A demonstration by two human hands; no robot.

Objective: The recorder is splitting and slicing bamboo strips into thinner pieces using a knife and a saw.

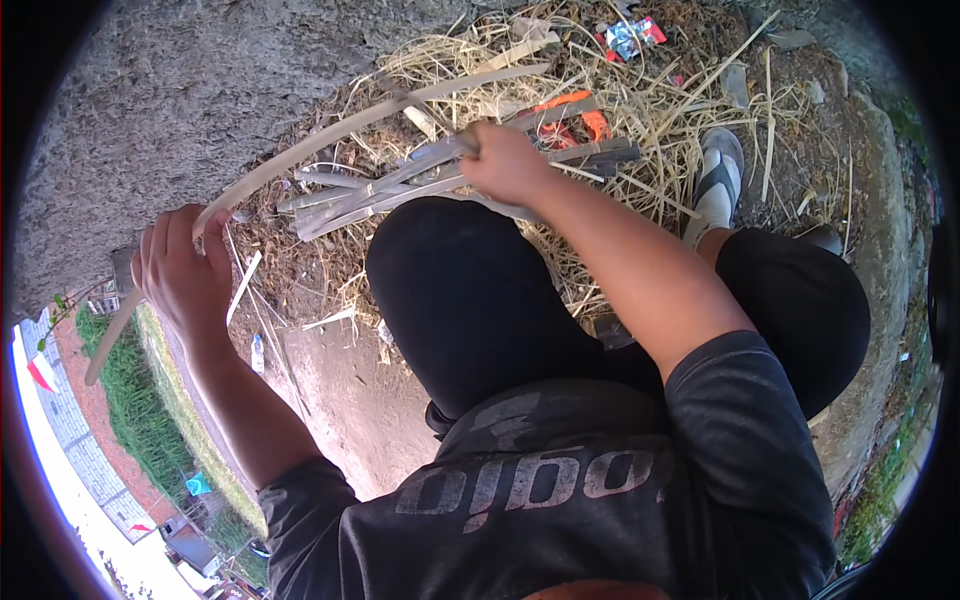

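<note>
My left hand point(185, 262) pinches a long, pale, flexible strip point(300, 150) that looks like split bamboo. The strip curves from below that hand up to the right, over a heap of shavings, its far end free. My right hand point(507, 168) is closed in a fist around a brown, handle-like piece point(467, 141); the rest of that piece is unclear. Under and beside the right fist lies a stack of greyish split strips point(345, 205). An orange-handled tool point(592, 122), perhaps a saw, rests among them, partly covered.
Curly pale shavings point(650, 130) cover the ground ahead, against a rough grey wall point(210, 100). My black-clad knee point(465, 290) rises close behind the strips. A sandalled foot point(718, 180) is at right. A red and blue wrapper point(632, 38) lies at the back; a bottle point(258, 355) stands left.
</note>
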